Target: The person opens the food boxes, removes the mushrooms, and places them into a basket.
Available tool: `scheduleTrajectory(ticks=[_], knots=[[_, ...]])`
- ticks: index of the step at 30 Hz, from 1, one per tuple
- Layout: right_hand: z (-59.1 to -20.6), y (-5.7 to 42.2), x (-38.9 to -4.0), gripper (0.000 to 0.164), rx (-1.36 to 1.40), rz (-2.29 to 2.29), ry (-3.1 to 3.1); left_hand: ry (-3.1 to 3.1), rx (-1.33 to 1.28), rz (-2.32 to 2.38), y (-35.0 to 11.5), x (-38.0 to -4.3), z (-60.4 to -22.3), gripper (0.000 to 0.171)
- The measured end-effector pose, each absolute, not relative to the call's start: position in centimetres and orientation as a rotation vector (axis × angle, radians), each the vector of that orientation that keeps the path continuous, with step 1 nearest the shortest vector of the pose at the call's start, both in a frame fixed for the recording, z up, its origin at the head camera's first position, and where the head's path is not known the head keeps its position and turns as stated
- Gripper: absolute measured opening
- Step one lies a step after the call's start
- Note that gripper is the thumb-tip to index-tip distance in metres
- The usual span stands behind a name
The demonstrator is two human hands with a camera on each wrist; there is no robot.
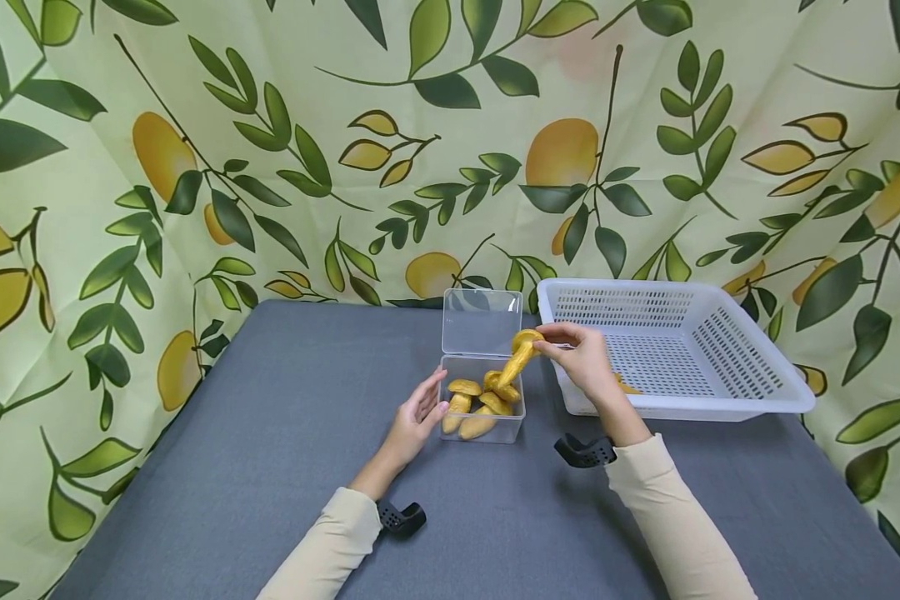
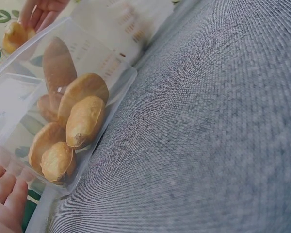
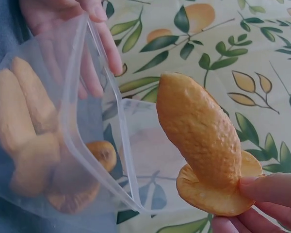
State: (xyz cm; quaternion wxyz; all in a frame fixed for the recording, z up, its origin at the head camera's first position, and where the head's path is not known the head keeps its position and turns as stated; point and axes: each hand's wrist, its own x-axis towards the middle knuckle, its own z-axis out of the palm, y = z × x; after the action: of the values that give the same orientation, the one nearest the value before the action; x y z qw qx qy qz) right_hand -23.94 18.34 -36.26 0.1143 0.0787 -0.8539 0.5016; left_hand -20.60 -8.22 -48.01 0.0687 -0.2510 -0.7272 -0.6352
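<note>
A yellow-brown toy mushroom [image 1: 520, 358] hangs stem down over the right part of a clear plastic box [image 1: 504, 429], pinched at its cap by the thumb and fingers of my right hand [image 1: 579, 357]. In the right wrist view the mushroom [image 3: 201, 138] shows its thick, bumpy stem and wide cap. Several similar mushrooms [image 2: 86, 121] lie inside the box, whose hinged lid [image 1: 482, 321] stands up at the back. My left hand [image 1: 412, 418] rests against the left wall of the box, fingers extended along it and thumb near the front corner.
To the right stands a white perforated basket [image 1: 720, 400], its left rim just behind my right hand. A little yellow [image 1: 627, 385] shows inside it beside my right wrist. Grey cloth [image 1: 285, 417] covers the table, and a leaf-print curtain [image 1: 390, 225] hangs behind.
</note>
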Motion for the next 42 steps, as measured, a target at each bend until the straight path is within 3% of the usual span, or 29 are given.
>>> scheduleTrajectory(ticks=[34, 42], knots=[[-36.4, 25.9, -24.3, 0.041, -0.209, 1.476, -2.517, -2.199, -0.756, -1.927, -8.3, -20.5, -47.9, 0.049], [-37.0, 26.4, -24.6, 0.038, -0.252, 1.410, -2.558, -2.193, -0.754, -1.942, -8.2, -20.4, -47.8, 0.049]])
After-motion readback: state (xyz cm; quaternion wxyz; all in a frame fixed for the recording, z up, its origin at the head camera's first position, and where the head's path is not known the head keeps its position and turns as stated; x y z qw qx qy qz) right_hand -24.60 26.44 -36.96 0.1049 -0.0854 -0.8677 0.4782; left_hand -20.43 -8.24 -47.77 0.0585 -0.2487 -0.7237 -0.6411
